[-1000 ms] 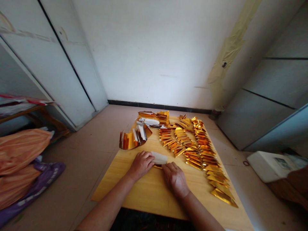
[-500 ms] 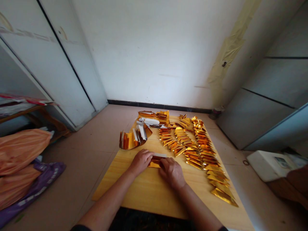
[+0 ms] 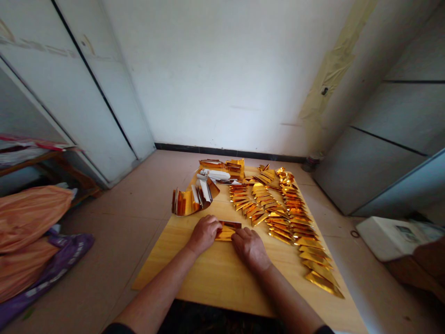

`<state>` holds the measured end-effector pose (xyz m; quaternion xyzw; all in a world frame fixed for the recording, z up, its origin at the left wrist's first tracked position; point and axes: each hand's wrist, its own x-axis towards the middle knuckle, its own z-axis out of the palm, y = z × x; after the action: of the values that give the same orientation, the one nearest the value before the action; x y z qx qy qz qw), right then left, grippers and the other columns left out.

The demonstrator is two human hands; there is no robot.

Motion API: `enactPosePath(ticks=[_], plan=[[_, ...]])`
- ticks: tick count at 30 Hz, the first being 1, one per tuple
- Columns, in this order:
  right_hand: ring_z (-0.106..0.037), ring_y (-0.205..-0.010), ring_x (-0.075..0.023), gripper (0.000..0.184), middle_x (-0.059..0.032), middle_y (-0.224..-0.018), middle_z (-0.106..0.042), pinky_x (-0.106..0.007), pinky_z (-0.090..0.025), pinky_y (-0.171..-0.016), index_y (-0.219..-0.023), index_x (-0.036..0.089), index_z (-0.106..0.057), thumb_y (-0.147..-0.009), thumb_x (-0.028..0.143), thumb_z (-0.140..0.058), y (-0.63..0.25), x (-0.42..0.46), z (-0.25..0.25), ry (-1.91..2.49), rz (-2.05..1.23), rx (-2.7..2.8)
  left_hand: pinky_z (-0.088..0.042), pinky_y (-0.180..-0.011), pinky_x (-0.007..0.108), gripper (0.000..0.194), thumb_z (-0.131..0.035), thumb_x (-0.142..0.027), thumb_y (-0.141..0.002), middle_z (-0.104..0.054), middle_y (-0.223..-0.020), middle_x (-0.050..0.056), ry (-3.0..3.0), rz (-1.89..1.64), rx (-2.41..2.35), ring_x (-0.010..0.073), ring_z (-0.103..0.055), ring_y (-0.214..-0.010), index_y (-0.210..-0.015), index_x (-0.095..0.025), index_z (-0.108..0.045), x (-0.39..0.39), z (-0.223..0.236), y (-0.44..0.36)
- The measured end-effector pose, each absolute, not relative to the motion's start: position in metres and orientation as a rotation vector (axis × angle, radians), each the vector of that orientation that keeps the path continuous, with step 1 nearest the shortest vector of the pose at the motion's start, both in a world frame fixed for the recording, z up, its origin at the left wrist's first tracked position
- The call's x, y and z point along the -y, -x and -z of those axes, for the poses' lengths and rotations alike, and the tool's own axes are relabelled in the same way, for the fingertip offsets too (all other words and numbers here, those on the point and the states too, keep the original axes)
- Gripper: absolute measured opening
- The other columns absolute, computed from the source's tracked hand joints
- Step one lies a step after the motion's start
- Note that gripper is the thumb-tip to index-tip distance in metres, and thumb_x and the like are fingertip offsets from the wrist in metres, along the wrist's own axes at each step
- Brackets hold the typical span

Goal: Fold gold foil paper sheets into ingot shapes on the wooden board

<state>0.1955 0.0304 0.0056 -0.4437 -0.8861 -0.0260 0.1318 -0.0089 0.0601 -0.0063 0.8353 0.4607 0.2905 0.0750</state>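
Note:
A sheet of gold foil paper [image 3: 226, 231] lies on the wooden board in front of me, with a fold running along its length. My left hand [image 3: 206, 233] is closed on its left end, thumb and fingers pinching the edge. At the right end my right hand [image 3: 251, 247] grips the same sheet with bent fingers. To the right, overlapping rows of folded gold foil pieces [image 3: 301, 227] cover the board's right side. Beyond my left hand stands a curled stack of gold and white sheets [image 3: 194, 198].
The wooden board [image 3: 205, 283] rests low above the tiled floor. More gold sheets [image 3: 235, 169] and a white bundle [image 3: 217, 175] lie at its far edge. Orange and purple bags [image 3: 38, 241] are at left; a white box [image 3: 389, 236] is at right. Cabinets flank both sides.
The white strip along the sheet's far edge has given way to gold, as that edge has been folded over. Both hands stay at the sheet's ends, with slight finger shifts.

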Motion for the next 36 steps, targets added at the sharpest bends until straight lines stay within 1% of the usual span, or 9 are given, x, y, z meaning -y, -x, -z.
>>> enactPosePath(ticks=[2, 4, 6, 8, 12, 18, 24, 30, 36], plan=[[-0.051, -0.077, -0.0155, 0.017, -0.0024, -0.083, -0.061, -0.026, -0.033, -0.067, -0.081, 0.021, -0.061, -0.092, 0.021, -0.048, -0.196, -0.031, -0.006, 1.281, 0.084, 2.588, -0.042, -0.074, 0.030, 0.023, -0.049, -0.005, -0.077, -0.063, -0.079, 0.003, -2.508, -0.845, -1.353, 0.0163, -0.054, -0.080, -0.079, -0.020, -0.066, -0.056, 0.002, 0.011], [-0.051, -0.077, -0.0151, 0.019, -0.0022, -0.082, -0.061, -0.026, -0.033, -0.068, -0.080, 0.021, -0.061, -0.093, 0.021, -0.047, -0.197, -0.032, -0.005, 1.302, 0.063, 2.572, -0.042, -0.079, 0.032, 0.016, -0.054, -0.011, -0.078, -0.065, -0.084, 0.003, -2.487, -0.819, -1.350, 0.0174, -0.055, -0.085, -0.082, -0.020, -0.066, -0.050, -0.003, 0.013], [-0.051, -0.077, -0.0142, 0.021, -0.0021, -0.082, -0.061, -0.024, -0.034, -0.069, -0.079, 0.020, -0.061, -0.094, 0.022, -0.046, -0.196, -0.033, -0.004, 1.331, 0.004, 2.525, -0.041, -0.080, 0.033, 0.007, -0.060, -0.018, -0.077, -0.066, -0.087, 0.002, -2.473, -0.794, -1.349, 0.0180, -0.055, -0.087, -0.081, -0.021, -0.066, -0.045, -0.007, 0.015], [-0.052, -0.077, -0.0132, 0.023, -0.0021, -0.083, -0.061, -0.023, -0.035, -0.070, -0.079, 0.020, -0.061, -0.094, 0.021, -0.044, -0.195, -0.035, -0.004, 1.355, -0.079, 2.466, -0.041, -0.080, 0.033, 0.005, -0.061, -0.020, -0.077, -0.066, -0.087, 0.002, -2.463, -0.778, -1.363, 0.0178, -0.055, -0.086, -0.078, -0.021, -0.066, -0.042, -0.009, 0.016], [-0.055, -0.078, -0.0118, 0.024, -0.0019, -0.083, -0.062, -0.020, -0.036, -0.070, -0.081, 0.020, -0.062, -0.094, 0.022, -0.043, -0.192, -0.040, -0.005, 1.444, -0.242, 2.381, -0.041, -0.078, 0.031, 0.012, -0.057, -0.019, -0.081, -0.065, -0.084, 0.002, -2.427, -0.776, -1.435, 0.0169, -0.055, -0.085, -0.073, -0.020, -0.066, -0.043, -0.006, 0.014], [-0.060, -0.078, -0.0111, 0.018, -0.0010, -0.088, -0.065, -0.019, -0.037, -0.065, -0.092, 0.023, -0.064, -0.092, 0.025, -0.045, -0.187, -0.045, -0.011, 1.661, -0.404, 2.262, -0.041, -0.074, 0.030, 0.021, -0.050, -0.020, -0.086, -0.062, -0.076, 0.004, -2.434, -0.778, -1.532, 0.0166, -0.054, -0.079, -0.070, -0.018, -0.064, -0.047, -0.001, 0.009], [-0.060, -0.077, -0.0116, 0.015, -0.0010, -0.089, -0.066, -0.020, -0.034, -0.063, -0.089, 0.022, -0.063, -0.090, 0.026, -0.049, -0.183, -0.047, -0.016, 1.744, -0.411, 2.222, -0.040, -0.071, 0.029, 0.017, -0.053, -0.020, -0.085, -0.060, -0.073, 0.003, -2.413, -0.701, -1.683, 0.0166, -0.053, -0.076, -0.070, -0.018, -0.061, -0.049, 0.003, 0.005], [-0.059, -0.075, -0.0114, 0.011, -0.0008, -0.089, -0.065, -0.020, -0.031, -0.061, -0.087, 0.021, -0.062, -0.087, 0.025, -0.052, -0.184, -0.051, -0.014, 1.800, -0.395, 2.219, -0.038, -0.071, 0.029, 0.013, -0.053, -0.021, -0.084, -0.061, -0.076, 0.003, -2.448, -0.626, -1.785, 0.0178, -0.053, -0.078, -0.072, -0.019, -0.058, -0.048, 0.002, 0.001], [-0.059, -0.075, -0.0115, 0.012, -0.0007, -0.088, -0.064, -0.021, -0.031, -0.061, -0.087, 0.022, -0.062, -0.087, 0.027, -0.052, -0.183, -0.053, -0.016, 1.852, -0.412, 2.220, -0.037, -0.070, 0.030, 0.009, -0.055, -0.020, -0.081, -0.061, -0.076, 0.002, -2.467, -0.588, -1.831, 0.0180, -0.053, -0.077, -0.072, -0.020, -0.055, -0.048, 0.003, -0.001]])
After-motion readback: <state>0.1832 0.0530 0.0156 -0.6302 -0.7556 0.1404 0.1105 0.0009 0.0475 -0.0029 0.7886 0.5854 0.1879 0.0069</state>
